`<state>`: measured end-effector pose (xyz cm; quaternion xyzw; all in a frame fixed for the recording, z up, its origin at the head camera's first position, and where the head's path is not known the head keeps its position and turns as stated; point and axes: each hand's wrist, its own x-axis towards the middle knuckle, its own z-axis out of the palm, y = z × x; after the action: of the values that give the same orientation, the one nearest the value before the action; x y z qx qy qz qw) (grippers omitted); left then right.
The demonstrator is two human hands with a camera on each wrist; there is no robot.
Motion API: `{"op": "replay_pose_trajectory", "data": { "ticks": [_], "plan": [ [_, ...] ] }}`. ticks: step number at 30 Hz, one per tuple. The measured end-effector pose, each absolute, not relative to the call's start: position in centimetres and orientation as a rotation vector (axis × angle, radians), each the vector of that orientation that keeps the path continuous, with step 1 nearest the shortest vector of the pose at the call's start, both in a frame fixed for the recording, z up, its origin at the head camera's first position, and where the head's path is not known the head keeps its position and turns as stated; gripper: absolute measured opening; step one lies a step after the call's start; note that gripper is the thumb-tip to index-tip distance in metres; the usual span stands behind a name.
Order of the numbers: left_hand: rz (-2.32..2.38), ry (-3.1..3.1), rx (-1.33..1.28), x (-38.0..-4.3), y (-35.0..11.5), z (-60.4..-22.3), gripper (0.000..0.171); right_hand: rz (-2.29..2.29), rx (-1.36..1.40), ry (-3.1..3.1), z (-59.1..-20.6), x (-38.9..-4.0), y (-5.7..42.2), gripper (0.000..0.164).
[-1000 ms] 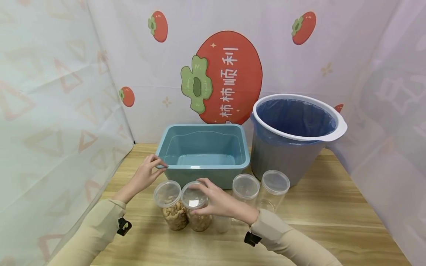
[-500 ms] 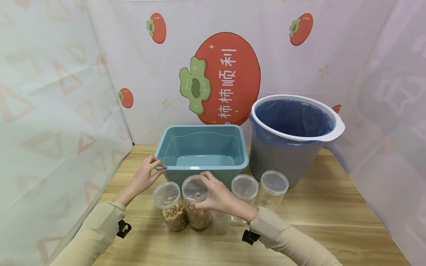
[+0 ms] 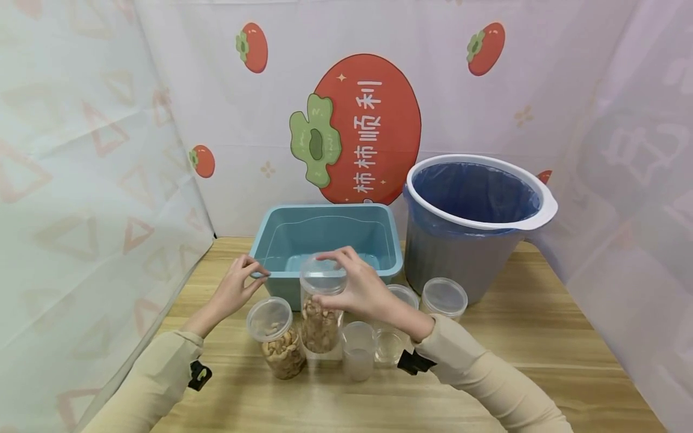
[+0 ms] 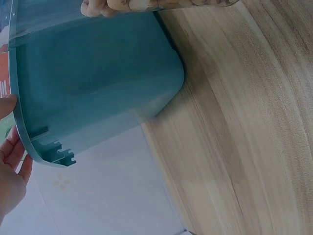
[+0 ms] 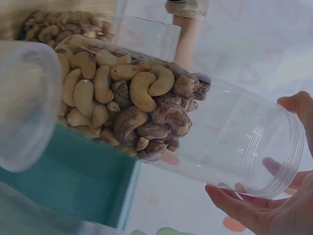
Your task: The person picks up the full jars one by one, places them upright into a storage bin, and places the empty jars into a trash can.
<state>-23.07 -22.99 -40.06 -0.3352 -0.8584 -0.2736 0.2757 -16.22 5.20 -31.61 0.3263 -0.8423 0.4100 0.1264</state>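
Tub (image 3: 330,227) looks stiff; just in front, perhaps slightly lifted, the cashew jar (image 3: 319,328) should be light but slippery, best held near its top, where right hand (image 3: 361,288) curls around it. Left hand (image 3: 237,284) pinches tub's rim.

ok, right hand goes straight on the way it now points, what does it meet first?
Beyond the jar it holds, the right hand would probably meet the blue tub. Depth's unclear; it might pass over.
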Motion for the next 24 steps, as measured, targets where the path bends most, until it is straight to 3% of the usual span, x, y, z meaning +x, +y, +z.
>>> {"op": "replay_pose_trajectory", "data": {
  "ticks": [24],
  "plan": [
    [-0.727, -2.299, -0.907, -23.1, -23.0, -40.1, 0.021, 1.185, 0.81, -2.504, -22.1, -19.7, 7.2, 0.053]
  ]
}}
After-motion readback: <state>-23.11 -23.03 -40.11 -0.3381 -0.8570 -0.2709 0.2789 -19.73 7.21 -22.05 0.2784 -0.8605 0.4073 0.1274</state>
